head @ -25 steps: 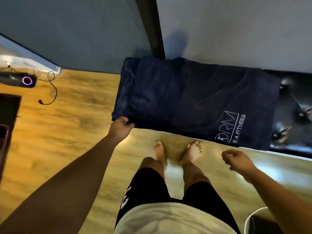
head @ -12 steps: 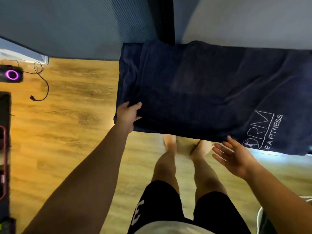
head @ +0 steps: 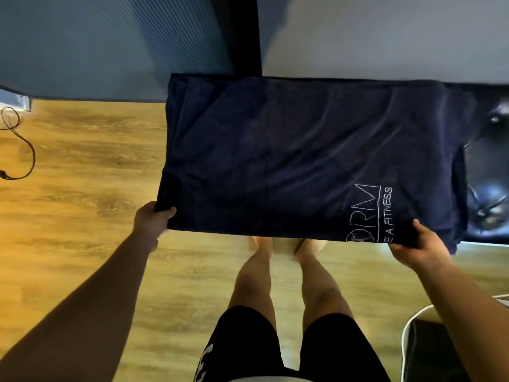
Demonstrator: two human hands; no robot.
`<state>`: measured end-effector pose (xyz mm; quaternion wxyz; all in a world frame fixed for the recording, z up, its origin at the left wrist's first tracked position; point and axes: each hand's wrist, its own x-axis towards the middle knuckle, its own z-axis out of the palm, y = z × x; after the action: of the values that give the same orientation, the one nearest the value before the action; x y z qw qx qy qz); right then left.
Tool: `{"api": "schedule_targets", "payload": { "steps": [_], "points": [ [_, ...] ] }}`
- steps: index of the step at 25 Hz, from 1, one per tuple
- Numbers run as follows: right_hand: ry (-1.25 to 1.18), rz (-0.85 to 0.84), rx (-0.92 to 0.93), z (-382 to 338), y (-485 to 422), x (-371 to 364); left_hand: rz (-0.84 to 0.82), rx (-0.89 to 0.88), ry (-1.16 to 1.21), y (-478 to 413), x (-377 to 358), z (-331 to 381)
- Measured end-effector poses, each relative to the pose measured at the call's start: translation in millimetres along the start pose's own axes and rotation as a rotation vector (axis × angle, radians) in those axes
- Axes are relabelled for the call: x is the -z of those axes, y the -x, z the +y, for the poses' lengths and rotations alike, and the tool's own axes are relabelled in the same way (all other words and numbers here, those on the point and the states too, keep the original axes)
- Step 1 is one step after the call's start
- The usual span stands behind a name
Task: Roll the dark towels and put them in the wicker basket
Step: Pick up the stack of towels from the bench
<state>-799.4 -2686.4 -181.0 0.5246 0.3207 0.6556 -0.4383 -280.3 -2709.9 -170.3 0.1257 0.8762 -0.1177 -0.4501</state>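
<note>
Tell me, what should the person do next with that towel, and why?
Probably carry the near edge over toward the far edge, folding the towel narrower before rolling. It is spread out and unrolled, and the left hand and right hand each grip a near corner.

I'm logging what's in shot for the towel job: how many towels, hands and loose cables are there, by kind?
dark towel: 1
hands gripping its near edge: 2, left hand and right hand
black cable on the floor: 1
Total: 4
</note>
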Motion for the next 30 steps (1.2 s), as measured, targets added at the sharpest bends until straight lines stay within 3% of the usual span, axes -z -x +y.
{"api": "schedule_targets", "payload": {
  "steps": [3, 5, 7, 10, 12, 14, 16, 22, 25, 30],
  "points": [
    [-0.083, -0.076, 0.102, -21.2, -2.3, 18.9, 0.019, -0.097, -0.133, -8.8, 0.2, 19.2],
    [-0.099, -0.104, 0.129, -27.0, -2.2, 34.9, -0.052, -0.135, -0.178, -12.9, -5.7, 28.3],
    [-0.014, 0.003, 0.102, -32.3, -5.2, 53.3, -0.149, -0.191, -0.178, -15.0, -17.0, 38.5],
    [0.418, 0.192, 0.172, -49.7, -1.9, 56.8, -0.144, -0.272, -0.232, -24.4, -36.6, 50.0],
    [0.708, 0.242, 0.464, -63.2, -6.3, 28.9, -0.098, -0.259, -0.261, -32.8, -43.2, 49.3],
    [0.909, 0.181, 0.642, -76.4, -24.3, 1.7, -0.101, -0.236, -0.263, -36.3, -45.2, 48.2],
    [1.142, 0.196, 0.653, -87.9, -56.7, -5.2, -0.135, -0.206, -0.218, -42.0, -46.7, 46.5],
    [1.232, 0.263, 0.684, -85.6, -48.3, 0.2, -0.118, -0.19, -0.366, -45.6, -38.1, 54.3],
    [1.37, 0.367, 0.626, -96.4, -49.4, -1.6, -0.025, -0.212, -0.432, -45.3, -39.9, 49.3],
    [1.269, 0.214, 0.475, -109.8, -69.2, 1.3, -0.037, -0.081, -0.247, -48.9, -43.7, 43.4]
  ]
}}
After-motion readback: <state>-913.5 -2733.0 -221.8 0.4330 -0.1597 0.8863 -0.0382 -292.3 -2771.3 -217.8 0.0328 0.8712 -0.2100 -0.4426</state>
